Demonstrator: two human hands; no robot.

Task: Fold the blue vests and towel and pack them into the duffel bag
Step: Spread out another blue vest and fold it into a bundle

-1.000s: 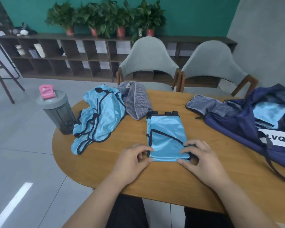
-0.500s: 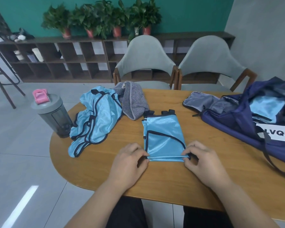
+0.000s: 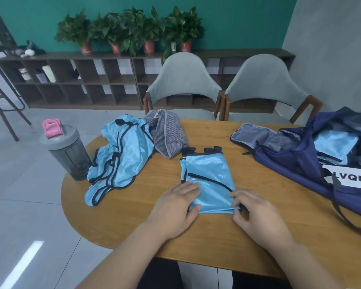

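Observation:
A folded light-blue vest (image 3: 208, 180) with black trim lies flat in the middle of the wooden table (image 3: 196, 236). My left hand (image 3: 175, 209) grips its near left corner, fingers over the top and thumb at the near edge. My right hand (image 3: 256, 213) pinches the near right corner. A heap of unfolded blue vests (image 3: 119, 161) lies at the left. A grey striped towel (image 3: 167, 134) is bunched behind it. The navy duffel bag (image 3: 313, 163) sits open at the right with a folded blue vest (image 3: 333, 144) inside.
A grey shaker bottle (image 3: 67, 151) with a pink cap stands at the table's left edge. Two grey chairs (image 3: 183, 88) are pushed in at the far side. A low shelf with potted plants (image 3: 133, 30) lines the back wall.
My left hand's fingers have slid further onto the vest's near left corner. My right hand keeps hold of the near right corner. The view has shifted slightly.

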